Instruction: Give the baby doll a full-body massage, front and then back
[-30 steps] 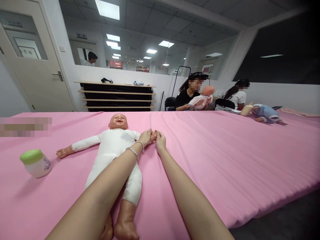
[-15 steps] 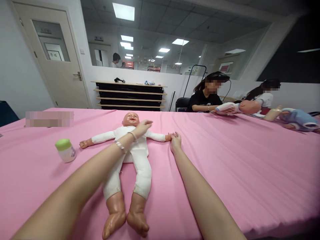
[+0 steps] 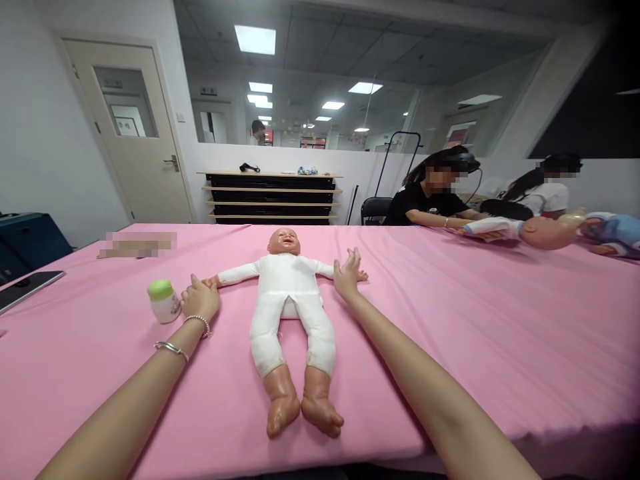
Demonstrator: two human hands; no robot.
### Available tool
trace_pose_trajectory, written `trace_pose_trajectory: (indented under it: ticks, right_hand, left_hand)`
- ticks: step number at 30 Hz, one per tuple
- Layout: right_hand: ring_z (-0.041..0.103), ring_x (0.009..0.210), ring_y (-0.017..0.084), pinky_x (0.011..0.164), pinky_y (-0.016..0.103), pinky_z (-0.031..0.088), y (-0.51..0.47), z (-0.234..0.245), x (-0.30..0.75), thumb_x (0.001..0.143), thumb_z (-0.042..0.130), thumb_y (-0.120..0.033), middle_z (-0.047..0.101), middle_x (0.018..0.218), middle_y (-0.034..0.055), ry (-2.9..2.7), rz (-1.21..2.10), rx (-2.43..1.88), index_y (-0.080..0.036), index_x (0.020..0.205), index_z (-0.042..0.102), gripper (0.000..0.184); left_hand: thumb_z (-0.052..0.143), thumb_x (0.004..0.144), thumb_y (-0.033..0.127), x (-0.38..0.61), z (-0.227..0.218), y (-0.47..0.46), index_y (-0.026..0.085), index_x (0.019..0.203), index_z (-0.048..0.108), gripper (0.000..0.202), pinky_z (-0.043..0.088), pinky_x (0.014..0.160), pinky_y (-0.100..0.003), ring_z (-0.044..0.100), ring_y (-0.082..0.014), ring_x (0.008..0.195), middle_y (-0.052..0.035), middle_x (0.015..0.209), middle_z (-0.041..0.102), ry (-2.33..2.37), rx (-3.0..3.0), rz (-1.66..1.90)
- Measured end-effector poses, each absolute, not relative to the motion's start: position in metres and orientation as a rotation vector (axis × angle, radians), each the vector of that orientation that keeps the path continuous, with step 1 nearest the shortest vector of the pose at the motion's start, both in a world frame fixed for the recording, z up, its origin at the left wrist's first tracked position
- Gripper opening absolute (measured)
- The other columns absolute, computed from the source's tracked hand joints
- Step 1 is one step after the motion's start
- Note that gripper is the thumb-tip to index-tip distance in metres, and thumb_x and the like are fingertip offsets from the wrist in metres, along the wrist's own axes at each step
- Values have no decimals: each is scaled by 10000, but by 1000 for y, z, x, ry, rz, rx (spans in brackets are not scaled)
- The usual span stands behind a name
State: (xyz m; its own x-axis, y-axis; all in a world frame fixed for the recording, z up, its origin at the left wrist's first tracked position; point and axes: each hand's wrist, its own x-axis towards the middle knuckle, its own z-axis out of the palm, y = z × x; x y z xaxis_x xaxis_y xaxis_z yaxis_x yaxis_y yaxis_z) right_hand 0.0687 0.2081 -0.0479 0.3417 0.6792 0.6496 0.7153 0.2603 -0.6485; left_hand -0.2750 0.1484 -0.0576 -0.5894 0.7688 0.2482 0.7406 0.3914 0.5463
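A baby doll (image 3: 290,277) in a white suit lies on its back on the pink-covered table, head away from me, arms stretched out sideways. My left hand (image 3: 200,298), with two bracelets at its wrist, is closed about the doll's hand on the left side. Just left of my fingers stands a small white jar with a green lid (image 3: 164,301). Over the doll's other forearm is my right hand (image 3: 347,277), fingers spread and raised, touching or very near the sleeve. The doll's small hand shows beyond it.
Pink cloth (image 3: 450,333) covers the table. A dark flat device (image 3: 30,288) lies at the left edge, and a blurred-out item (image 3: 137,245) lies behind the jar. At the right, a person in black (image 3: 425,200) handles another doll (image 3: 545,232). A shelf unit (image 3: 273,197) stands behind.
My left hand has moved from above the doll's chest out to its hand on the left. My right hand has shifted from the doll's fingertips in over its forearm, fingers now spread.
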Motion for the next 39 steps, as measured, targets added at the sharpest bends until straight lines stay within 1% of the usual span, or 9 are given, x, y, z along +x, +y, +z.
trace_pose_trajectory:
  ticks: [4, 7, 9, 12, 17, 23, 27, 31, 39]
  right_hand:
    - [399, 1203, 201, 1072, 411, 292, 204, -16, -8, 825, 387, -216, 435, 1248, 144, -1625, 89, -1140, -131, 1237, 396, 420]
    - [448, 1173, 192, 1069, 368, 299, 200, 2, -84, 816, 412, -157, 506, 1220, 126, -1962, 237, -978, -126, 1208, 466, 396]
    - [447, 1189, 204, 1062, 380, 300, 200, 6, -130, 836, 449, -194, 493, 1278, 125, -2137, 319, -921, -127, 1243, 452, 412]
    - [531, 1085, 178, 1031, 404, 319, 202, -3, -176, 909, 382, -281, 587, 1173, 61, -2286, 513, -861, -191, 1178, 508, 310]
    - [575, 962, 135, 873, 275, 436, 212, -29, -189, 937, 341, -313, 632, 1085, 39, -2134, 798, -890, -191, 1060, 574, 290]
    - [567, 1015, 135, 890, 252, 426, 213, -40, -182, 888, 469, -278, 621, 1129, 40, -1953, 924, -965, -192, 1054, 583, 218]
    - [584, 795, 114, 719, 221, 443, 210, -37, -178, 862, 508, -346, 655, 878, 10, -1883, 891, -1036, -184, 888, 586, 181]
    - [526, 636, 91, 629, 204, 420, 209, -37, -176, 856, 493, -415, 589, 675, -27, -1758, 894, -1147, -183, 751, 538, 259]
    - [552, 788, 108, 724, 222, 415, 197, -39, -172, 896, 436, -335, 628, 880, -6, -1960, 871, -1037, -214, 947, 542, 169]
  left_hand:
    - [609, 763, 334, -283, -57, 152, 97, 1377, 304, 725, 408, 949, -431, 485, -307, 1144, -202, 1239, 481, 2327, 1393, 1357]
    - [672, 710, 282, -284, -60, 153, 136, 1363, 316, 758, 481, 878, -334, 569, -219, 1028, -153, 1235, 477, 1979, 1398, 1744]
    - [682, 700, 258, -281, -60, 152, 161, 1351, 331, 746, 508, 836, -297, 603, -185, 965, -124, 1209, 504, 1755, 1449, 1899]
    - [656, 730, 236, -276, -58, 151, 177, 1293, 413, 616, 510, 859, -285, 619, -168, 963, -98, 1180, 555, 1576, 1443, 2023]
    - [631, 762, 182, -273, -60, 160, 116, 1156, 572, 404, 485, 938, -348, 607, -200, 1030, -128, 1163, 607, 1356, 1068, 1991]
    - [577, 815, 141, -270, -68, 166, 107, 1208, 558, 395, 414, 1024, -338, 522, -200, 1169, -140, 1282, 531, 1106, 970, 1945]
    - [537, 855, 198, -262, -64, 158, 117, 1246, 534, 400, 402, 1031, -336, 508, -198, 1184, -127, 1286, 530, 1351, 1177, 1872]
    - [522, 862, 232, -255, -58, 152, 143, 1296, 491, 444, 433, 993, -352, 552, -205, 1126, -114, 1233, 574, 1582, 1374, 1760]
    - [506, 854, 354, -265, -67, 161, 118, 1140, 608, 385, 478, 928, -339, 588, -203, 1061, -107, 1177, 611, 1508, 1252, 1864]
